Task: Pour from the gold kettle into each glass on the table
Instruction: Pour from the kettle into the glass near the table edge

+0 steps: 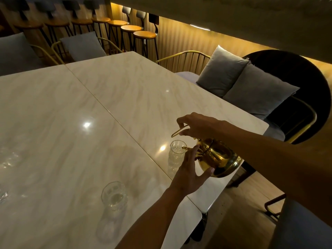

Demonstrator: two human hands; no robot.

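Observation:
The gold kettle (218, 157) is tilted to the left, its spout tip over the rim of a tall clear cut glass (175, 155) standing near the marble table's right edge. My right hand (197, 125) grips the kettle's wire handle from above. My left hand (188, 169) rests open-fingered against the kettle's underside and front, thumb on the belly. A second clear glass (114, 195) stands nearer to me, left of my left forearm. Faint glass shapes show at the far left edge (9, 157). I cannot tell whether liquid is flowing.
Two marble tabletops (75, 141) meet along a diagonal seam. Grey cushions (239, 81) lie on a gold-framed bench to the right, with a dark round chair back (296, 90) behind. Bar stools (143, 35) line the far wall. The wooden floor lies beyond the table's right edge.

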